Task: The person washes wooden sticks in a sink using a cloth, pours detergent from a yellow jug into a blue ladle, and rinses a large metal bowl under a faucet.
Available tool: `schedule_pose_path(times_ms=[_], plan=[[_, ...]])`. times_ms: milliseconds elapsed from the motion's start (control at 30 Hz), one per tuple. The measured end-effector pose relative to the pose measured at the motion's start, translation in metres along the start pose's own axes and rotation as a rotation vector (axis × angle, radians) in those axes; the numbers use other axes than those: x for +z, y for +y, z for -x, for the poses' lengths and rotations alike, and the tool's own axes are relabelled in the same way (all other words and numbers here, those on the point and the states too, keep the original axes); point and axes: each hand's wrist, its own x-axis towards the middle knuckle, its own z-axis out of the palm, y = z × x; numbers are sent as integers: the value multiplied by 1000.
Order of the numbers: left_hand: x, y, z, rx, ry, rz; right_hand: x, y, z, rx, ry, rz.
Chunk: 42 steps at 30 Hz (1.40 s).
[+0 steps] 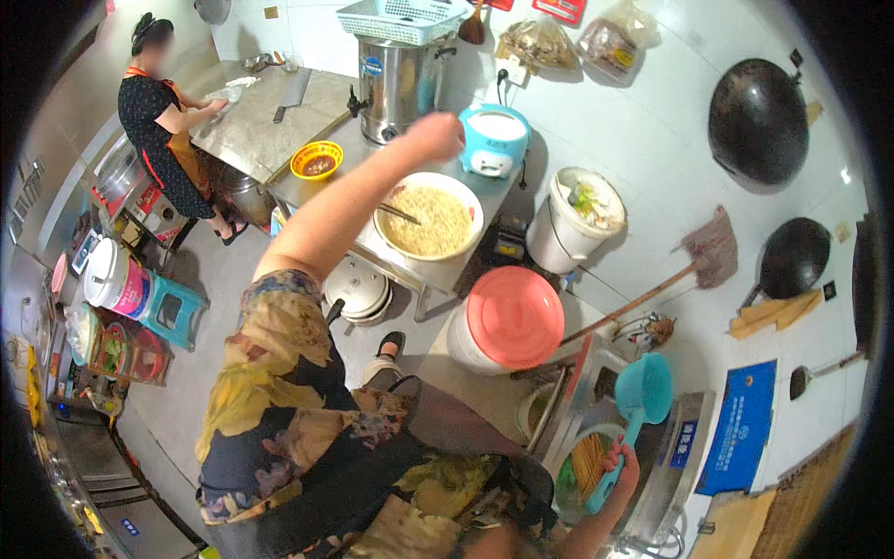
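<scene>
My left hand (441, 135) is raised with curled fingers beside the blue rice cooker (494, 140), above the steel table; whether it holds anything small cannot be told. Below it, a white bowl (476, 227) holds pale noodle-like food, with dark chopsticks (399, 212) resting in it. A yellow patterned bowl (316, 161) of reddish-brown sauce stands farther left. My right hand (621, 461) is closed on the handle of a turquoise plastic dipper (644, 391), over the sink area. Beneath the dipper, a container holds a bundle of wooden sticks (587, 461).
Another person (164, 126) works at the counter (244, 140), where a cleaver (293, 94) lies. A steel urn (398, 87) stands behind the table. A red-lidded bucket (515, 318), a white bucket (574, 223) and a lidded pot (356, 288) stand on the floor.
</scene>
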Motion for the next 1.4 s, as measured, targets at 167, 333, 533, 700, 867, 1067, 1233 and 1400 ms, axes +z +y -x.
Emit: schedule_pose_path(times_ms=[167, 333, 533, 700, 867, 1067, 1233, 1400], plan=[[-113, -103, -110, -159, 337, -213, 107, 32, -60, 103, 50, 161], [-171, -197, -242, -129, 368, -274, 201, 50, -114, 84, 125, 231], [-163, -269, -345, -182, 68, -522, 278, 70, -172, 145, 59, 276], [-135, -306, -391, -294, -157, -556, 342, 69, -175, 169, 145, 348], [-125, -298, -408, -358, -227, -436, 344, 84, -178, 158, 238, 224], [-120, -310, -422, -333, -208, -473, 352, 91, -183, 180, 274, 227], [-122, -316, -422, -323, -192, -446, 362, 92, -185, 170, 275, 211], [-152, -311, -414, -242, -106, -493, 366, 89, -186, 144, 231, 353]])
